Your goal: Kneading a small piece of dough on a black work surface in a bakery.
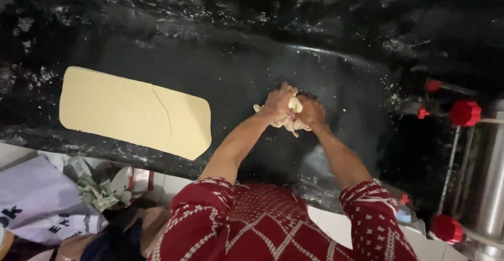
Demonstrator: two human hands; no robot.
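dough scraps (290, 118) sit bunched between our left hand (276, 103) and right hand (311, 111), each grip closed tight on the lump, pressing it on the black bench (236, 77). well left of the grip lies a flat pale dough sheet (134, 111); right of it, red knobs (464, 113) on a metal machine.

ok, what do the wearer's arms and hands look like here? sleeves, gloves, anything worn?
Both hands are bare: left hand, right hand, no gloves, rings or watch visible. Forearms are bare; the red knit sleeves with a white diamond and cross pattern are pushed up near the elbows. Same pattern on the sweater body.
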